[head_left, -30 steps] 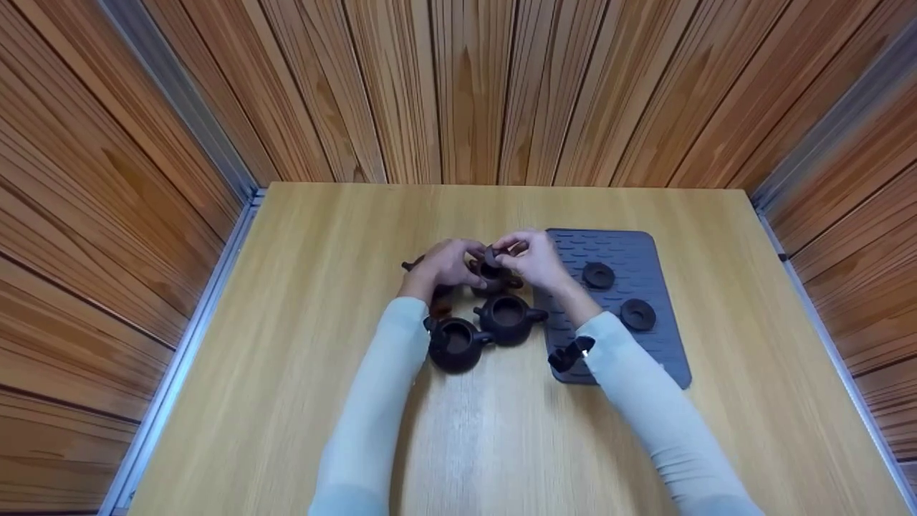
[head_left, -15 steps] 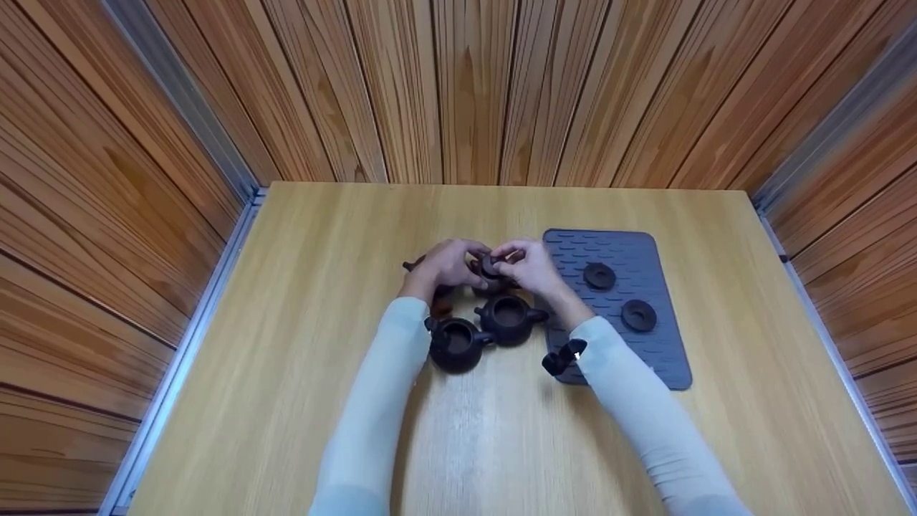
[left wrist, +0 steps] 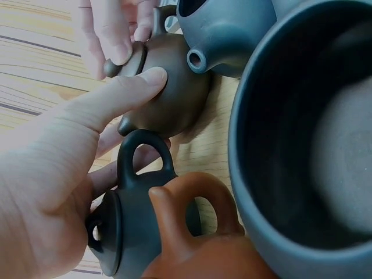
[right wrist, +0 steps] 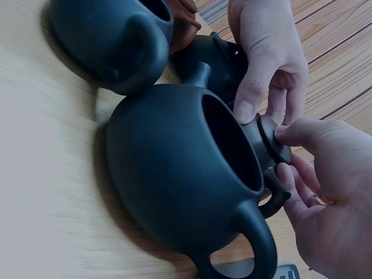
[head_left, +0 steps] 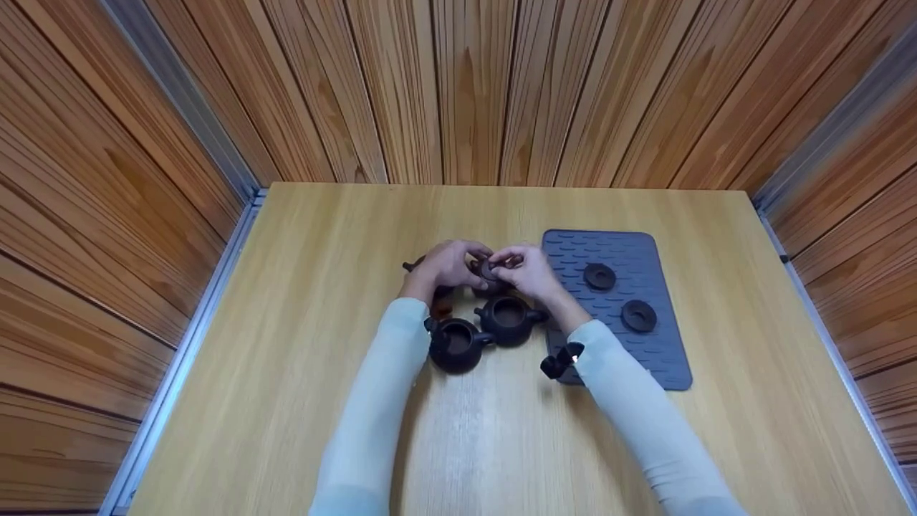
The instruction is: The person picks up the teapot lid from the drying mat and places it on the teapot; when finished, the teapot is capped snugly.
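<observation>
My left hand (head_left: 448,266) grips a small brown teapot (left wrist: 179,96); in the left wrist view its thumb presses the body and the fingers pass behind, near the spout. With thumb and fingers my right hand (head_left: 531,274) pinches the teapot's lid (left wrist: 133,60) at the knob. That lid sits at the pot's mouth; whether it is fully seated I cannot tell. Close by is a lidless dark teapot (right wrist: 168,168), its handle toward the right. Below the left hand, in the left wrist view, are a lidded dark teapot (left wrist: 142,224) and an orange-brown teapot (left wrist: 218,256).
Another lidless dark teapot (head_left: 458,358) stands nearest the front, against its neighbour. On the right lies a grey ridged mat (head_left: 663,362), bearing two dark round lids (head_left: 599,276). Wood-panelled walls (head_left: 466,93) enclose the wooden table (head_left: 286,401).
My right hand has lowered the lid from a raised, tilted position above the brown teapot onto its mouth, shifting slightly left and down. The left hand has kept its grip in place.
</observation>
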A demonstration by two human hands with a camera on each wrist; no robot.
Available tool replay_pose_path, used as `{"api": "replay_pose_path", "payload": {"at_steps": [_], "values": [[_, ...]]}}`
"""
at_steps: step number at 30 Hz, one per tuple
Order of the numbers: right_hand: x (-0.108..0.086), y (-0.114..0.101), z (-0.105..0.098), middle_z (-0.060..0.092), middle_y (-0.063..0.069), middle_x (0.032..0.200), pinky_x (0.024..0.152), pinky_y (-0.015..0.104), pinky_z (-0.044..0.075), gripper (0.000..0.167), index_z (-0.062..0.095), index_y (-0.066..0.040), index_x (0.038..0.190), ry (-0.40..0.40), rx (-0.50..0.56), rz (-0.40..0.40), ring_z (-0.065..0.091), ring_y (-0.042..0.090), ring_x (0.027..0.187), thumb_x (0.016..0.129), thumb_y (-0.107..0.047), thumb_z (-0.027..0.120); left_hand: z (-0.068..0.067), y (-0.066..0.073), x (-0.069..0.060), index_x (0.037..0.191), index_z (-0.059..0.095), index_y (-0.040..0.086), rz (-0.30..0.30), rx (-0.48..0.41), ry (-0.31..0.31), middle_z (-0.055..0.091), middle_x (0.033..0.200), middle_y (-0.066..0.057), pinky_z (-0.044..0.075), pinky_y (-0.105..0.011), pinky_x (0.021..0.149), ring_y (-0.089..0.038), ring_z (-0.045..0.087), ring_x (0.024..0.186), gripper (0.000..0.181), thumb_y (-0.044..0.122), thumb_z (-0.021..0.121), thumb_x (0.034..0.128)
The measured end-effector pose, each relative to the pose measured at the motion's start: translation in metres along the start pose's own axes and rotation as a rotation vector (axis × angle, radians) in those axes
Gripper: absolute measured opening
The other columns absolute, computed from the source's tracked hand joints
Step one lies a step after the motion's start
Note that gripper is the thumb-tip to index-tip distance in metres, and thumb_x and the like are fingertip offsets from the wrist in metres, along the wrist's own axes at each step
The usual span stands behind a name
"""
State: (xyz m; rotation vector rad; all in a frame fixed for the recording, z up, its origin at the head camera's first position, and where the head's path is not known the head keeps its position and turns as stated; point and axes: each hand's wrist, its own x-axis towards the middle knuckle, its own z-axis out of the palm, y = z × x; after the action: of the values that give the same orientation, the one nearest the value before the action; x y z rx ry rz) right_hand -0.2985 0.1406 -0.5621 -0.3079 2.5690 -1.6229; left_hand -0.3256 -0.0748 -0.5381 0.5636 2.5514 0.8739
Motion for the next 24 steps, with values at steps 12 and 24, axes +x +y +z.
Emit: {"api": "replay_pose_path", "payload": {"at_steps": [12, 24], "values": [[-0.0031, 0.0032, 0.003, 0.07, 0.021, 0.12, 0.083, 0.017, 0.051, 0.022, 0.083, 0.004, 0.12, 0.025, 0.035, 0.034, 0.064, 0.015, 0.095, 0.097, 0.001, 0.082, 0.0014, -0.0009, 0.002, 0.152, 0.071, 0.024, -0.015, 0.007, -0.002, 0.074, 0.154, -0.005, 0.049, -0.047, 0.126, -0.029, 0.065, 0.147, 0.062, 0.026, 0.093, 0.0946], [-0.0031, 0.0088, 0.0048, 0.072, 0.022, 0.122, 0.083, 0.017, 0.051, 0.024, 0.082, 0.004, 0.122, 0.036, 0.043, 0.015, 0.062, 0.01, 0.094, 0.099, -0.001, 0.082, 0.0018, -0.0003, 0.0013, 0.152, 0.071, 0.022, -0.009, -0.001, 0.008, 0.075, 0.153, -0.005, 0.049, -0.047, 0.126, -0.03, 0.065, 0.147, 0.063, 0.024, 0.094, 0.0936]]}}
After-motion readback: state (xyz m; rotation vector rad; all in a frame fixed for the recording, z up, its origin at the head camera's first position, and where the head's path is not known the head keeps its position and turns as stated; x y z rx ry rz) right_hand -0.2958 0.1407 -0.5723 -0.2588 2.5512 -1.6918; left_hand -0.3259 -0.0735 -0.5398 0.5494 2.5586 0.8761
